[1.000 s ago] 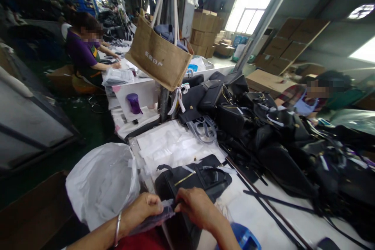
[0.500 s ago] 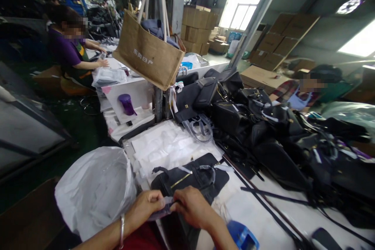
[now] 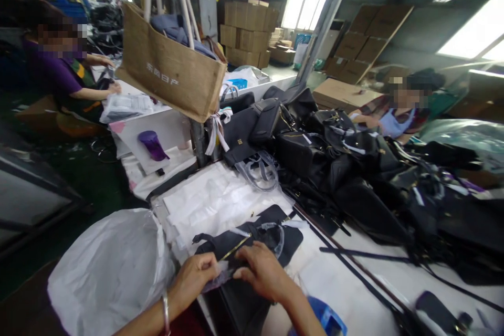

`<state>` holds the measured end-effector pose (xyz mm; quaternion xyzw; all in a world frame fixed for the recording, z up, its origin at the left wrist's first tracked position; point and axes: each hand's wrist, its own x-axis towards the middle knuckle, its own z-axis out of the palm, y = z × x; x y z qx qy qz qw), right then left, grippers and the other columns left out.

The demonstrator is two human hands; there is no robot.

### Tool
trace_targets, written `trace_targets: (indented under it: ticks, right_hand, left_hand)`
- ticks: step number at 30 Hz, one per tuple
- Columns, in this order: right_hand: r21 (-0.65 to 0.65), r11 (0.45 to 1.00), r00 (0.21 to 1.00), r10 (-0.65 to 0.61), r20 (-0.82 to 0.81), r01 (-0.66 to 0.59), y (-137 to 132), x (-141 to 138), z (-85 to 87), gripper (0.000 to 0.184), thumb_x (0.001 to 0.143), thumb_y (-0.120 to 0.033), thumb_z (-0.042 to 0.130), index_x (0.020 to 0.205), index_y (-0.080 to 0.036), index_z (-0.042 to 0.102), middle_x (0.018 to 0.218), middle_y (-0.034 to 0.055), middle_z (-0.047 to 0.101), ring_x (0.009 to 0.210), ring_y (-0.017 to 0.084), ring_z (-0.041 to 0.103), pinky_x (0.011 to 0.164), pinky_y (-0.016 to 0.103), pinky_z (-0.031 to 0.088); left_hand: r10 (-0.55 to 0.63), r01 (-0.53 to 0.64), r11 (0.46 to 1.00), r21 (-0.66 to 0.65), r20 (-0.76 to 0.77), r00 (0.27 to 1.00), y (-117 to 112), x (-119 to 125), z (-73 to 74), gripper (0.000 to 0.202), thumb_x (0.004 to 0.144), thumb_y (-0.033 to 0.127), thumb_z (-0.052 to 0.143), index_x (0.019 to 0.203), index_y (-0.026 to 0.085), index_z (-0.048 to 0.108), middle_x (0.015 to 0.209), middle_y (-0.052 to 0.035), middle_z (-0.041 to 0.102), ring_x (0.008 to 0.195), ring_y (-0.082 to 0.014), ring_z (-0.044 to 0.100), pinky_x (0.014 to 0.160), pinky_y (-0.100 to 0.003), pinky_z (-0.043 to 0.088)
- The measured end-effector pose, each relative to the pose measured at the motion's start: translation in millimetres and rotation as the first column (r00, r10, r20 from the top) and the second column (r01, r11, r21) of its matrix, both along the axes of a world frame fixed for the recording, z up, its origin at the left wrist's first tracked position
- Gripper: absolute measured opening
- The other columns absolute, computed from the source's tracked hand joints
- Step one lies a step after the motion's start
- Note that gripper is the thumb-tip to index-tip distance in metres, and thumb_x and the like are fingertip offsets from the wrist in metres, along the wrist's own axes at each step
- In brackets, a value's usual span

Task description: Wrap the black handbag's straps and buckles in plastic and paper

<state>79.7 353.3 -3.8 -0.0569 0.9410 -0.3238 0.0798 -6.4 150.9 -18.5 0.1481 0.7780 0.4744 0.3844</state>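
Observation:
A black handbag (image 3: 252,239) with a gold bar and plastic-wrapped handles lies on the white table in front of me. My left hand (image 3: 195,277), a bangle on its wrist, pinches a small clear plastic film piece (image 3: 218,276) over the bag's near edge. My right hand (image 3: 263,272) pinches the same film from the other side, its fingertips meeting the left hand's.
A white plastic bag (image 3: 108,268) bulges at my left. White packing sheets (image 3: 214,202) lie beyond the handbag. A big heap of black bags (image 3: 354,168) fills the right. A jute tote (image 3: 169,71) hangs overhead. Two seated people work at far left and far right.
The view has swung right and down. Both hands stay pinched on the film over the handbag, the film now more bunched between the fingertips.

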Motion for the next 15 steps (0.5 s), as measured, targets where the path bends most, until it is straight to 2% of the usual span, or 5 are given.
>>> trace_targets:
  ticks: [3, 6, 9, 12, 15]
  right_hand:
    - [0.085, 0.993, 0.996, -0.087, 0.007, 0.086, 14, 0, -11.9, 0.01, 0.088, -0.029, 0.056, 0.091, -0.02, 0.06, 0.089, 0.0023, 0.066, 0.092, 0.02, 0.058, 0.101, 0.038, 0.027]
    - [0.053, 0.997, 0.998, -0.053, -0.03, 0.054, 16, -4, -19.2, 0.007, 0.087, -0.026, 0.057, 0.083, -0.02, 0.059, 0.086, 0.0013, 0.066, 0.09, 0.018, 0.058, 0.098, 0.034, 0.031]
    - [-0.021, 0.999, 0.998, -0.026, -0.065, 0.024, 22, -5, -20.1, 0.008, 0.088, -0.028, 0.055, 0.091, -0.022, 0.059, 0.09, -0.0001, 0.066, 0.094, 0.016, 0.057, 0.102, 0.035, 0.027]
    - [-0.034, 0.992, 0.991, -0.12, -0.054, 0.118, 40, 3, -25.2, 0.023, 0.088, -0.036, 0.057, 0.107, -0.024, 0.056, 0.101, 0.0017, 0.064, 0.102, 0.019, 0.055, 0.108, 0.042, 0.02]
    - [0.014, 0.982, 0.982, -0.185, -0.035, 0.186, 49, 8, -41.2, 0.018, 0.087, -0.03, 0.057, 0.103, -0.022, 0.058, 0.097, 0.0029, 0.064, 0.1, 0.02, 0.055, 0.109, 0.043, 0.021]
  left_hand:
    - [-0.005, 0.004, 0.999, -0.041, -0.028, 1.0, 7, -7, -1.3, 0.026, 0.077, 0.038, 0.054, 0.061, 0.018, 0.051, 0.055, 0.0052, 0.042, 0.056, -0.012, 0.04, 0.053, -0.025, 0.025]
    - [-0.048, 0.034, 0.992, -0.12, -0.115, 0.992, 24, -10, -2.0, 0.024, 0.076, 0.035, 0.052, 0.059, 0.019, 0.049, 0.053, 0.0055, 0.041, 0.054, -0.0121, 0.039, 0.052, -0.025, 0.023]
    - [-0.136, 0.094, 0.974, -0.206, -0.201, 0.97, 47, -13, 1.6, 0.025, 0.075, 0.034, 0.053, 0.056, 0.019, 0.048, 0.051, 0.0056, 0.039, 0.054, -0.012, 0.038, 0.051, -0.026, 0.02]
    - [-0.202, 0.138, 0.953, -0.268, -0.228, 0.952, 65, -20, 6.8, 0.025, 0.075, 0.035, 0.052, 0.056, 0.019, 0.048, 0.051, 0.0057, 0.04, 0.054, -0.0122, 0.039, 0.052, -0.026, 0.019]
    - [-0.245, 0.159, 0.933, -0.322, -0.246, 0.938, 82, -29, 7.4, 0.023, 0.074, 0.032, 0.05, 0.055, 0.02, 0.047, 0.05, 0.006, 0.04, 0.053, -0.0121, 0.04, 0.052, -0.026, 0.018]
